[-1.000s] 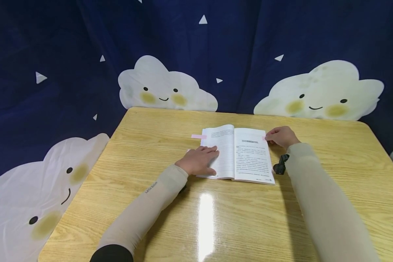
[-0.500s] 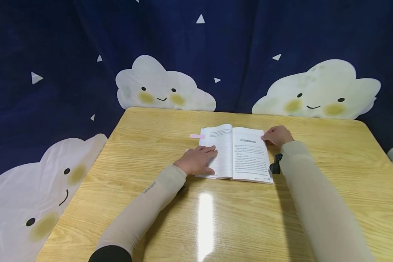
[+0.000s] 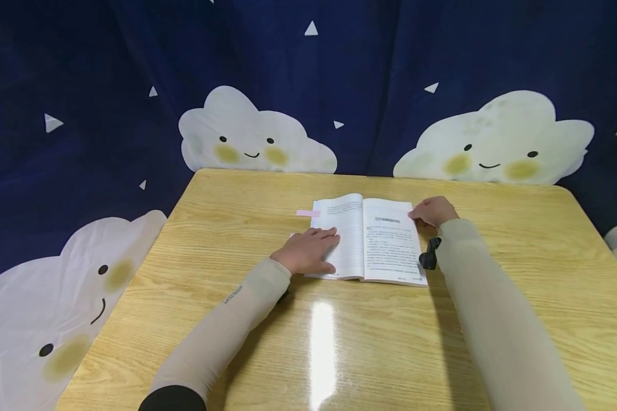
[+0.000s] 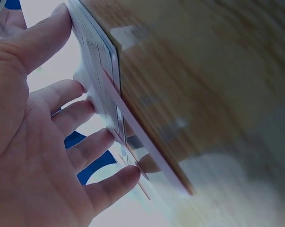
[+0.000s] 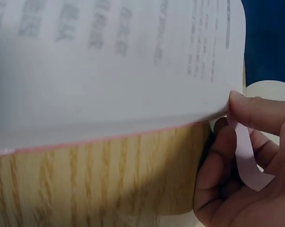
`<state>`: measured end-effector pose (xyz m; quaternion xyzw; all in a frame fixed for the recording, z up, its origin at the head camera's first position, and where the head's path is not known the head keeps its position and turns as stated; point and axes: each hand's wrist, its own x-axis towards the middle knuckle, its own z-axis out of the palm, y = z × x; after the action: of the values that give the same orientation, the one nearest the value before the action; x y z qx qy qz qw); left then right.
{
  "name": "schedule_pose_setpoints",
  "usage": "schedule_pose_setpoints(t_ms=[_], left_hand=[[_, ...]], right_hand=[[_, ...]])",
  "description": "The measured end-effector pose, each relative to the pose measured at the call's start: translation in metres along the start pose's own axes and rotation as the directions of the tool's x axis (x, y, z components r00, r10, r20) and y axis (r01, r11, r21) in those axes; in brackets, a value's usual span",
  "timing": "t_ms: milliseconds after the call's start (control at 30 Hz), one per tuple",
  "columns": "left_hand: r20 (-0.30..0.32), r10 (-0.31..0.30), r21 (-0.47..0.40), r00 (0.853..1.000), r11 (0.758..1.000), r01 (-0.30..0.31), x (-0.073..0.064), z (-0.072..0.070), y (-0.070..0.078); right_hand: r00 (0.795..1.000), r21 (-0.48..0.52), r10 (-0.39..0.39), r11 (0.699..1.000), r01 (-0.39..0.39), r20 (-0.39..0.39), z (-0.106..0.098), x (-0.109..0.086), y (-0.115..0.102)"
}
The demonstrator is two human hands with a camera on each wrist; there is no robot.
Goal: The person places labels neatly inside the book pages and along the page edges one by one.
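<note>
An open book (image 3: 393, 245) with printed pages lies on the wooden table. My left hand (image 3: 308, 251) rests on its left page with the fingers spread; in the left wrist view that hand (image 4: 43, 118) has its fingertips along the page edge. One pink paper strip (image 3: 307, 213) juts out past the left page's edge. At the upper right edge of the book, my right hand (image 3: 434, 211) pinches a second pink strip (image 5: 245, 151) between thumb and curled fingers. The loose end of this strip bends back toward the palm. Exactly where it meets the page is hidden by the thumb.
The wooden table (image 3: 236, 205) stretches around the book, with a bright glare streak in front of it. Behind stands a dark blue curtain (image 3: 360, 68) printed with clouds and white triangles.
My right hand has shifted slightly left, closer to the page edge, and less of the pink strip there shows. The left hand stays on the page. The head view has drifted a little.
</note>
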<state>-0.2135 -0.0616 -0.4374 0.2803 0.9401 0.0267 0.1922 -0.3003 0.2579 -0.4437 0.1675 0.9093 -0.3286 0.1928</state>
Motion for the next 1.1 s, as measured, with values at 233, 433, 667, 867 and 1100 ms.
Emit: schedule_pose_setpoints(t_ms=[233, 433, 667, 867, 1100], left_hand=[[-0.007, -0.001, 0.006, 1.000, 1.000, 0.001, 0.002, 0.000, 0.000], [-0.005, -0.005, 0.007, 1.000, 1.000, 0.006, 0.002, -0.001, 0.000], [0.007, -0.004, -0.002, 1.000, 1.000, 0.004, 0.002, -0.001, 0.000], [0.007, -0.008, 0.000, 1.000, 1.000, 0.008, 0.000, -0.002, 0.001], [0.004, -0.010, 0.008, 1.000, 1.000, 0.010, 0.000, -0.001, 0.001]], right_hand=[[0.999, -0.054, -0.015, 0.998, 0.014, -0.035, -0.001, -0.005, -0.002], [0.980, -0.238, -0.193, 0.955, 0.176, -0.050, -0.009, -0.016, -0.002], [0.924, -0.449, -0.383, 0.829, 0.334, -0.019, -0.023, -0.027, -0.001], [0.884, -0.571, -0.465, 0.711, 0.409, 0.054, -0.022, -0.042, 0.002], [0.905, -0.590, -0.407, 0.702, 0.398, 0.126, -0.015, -0.049, 0.003]])
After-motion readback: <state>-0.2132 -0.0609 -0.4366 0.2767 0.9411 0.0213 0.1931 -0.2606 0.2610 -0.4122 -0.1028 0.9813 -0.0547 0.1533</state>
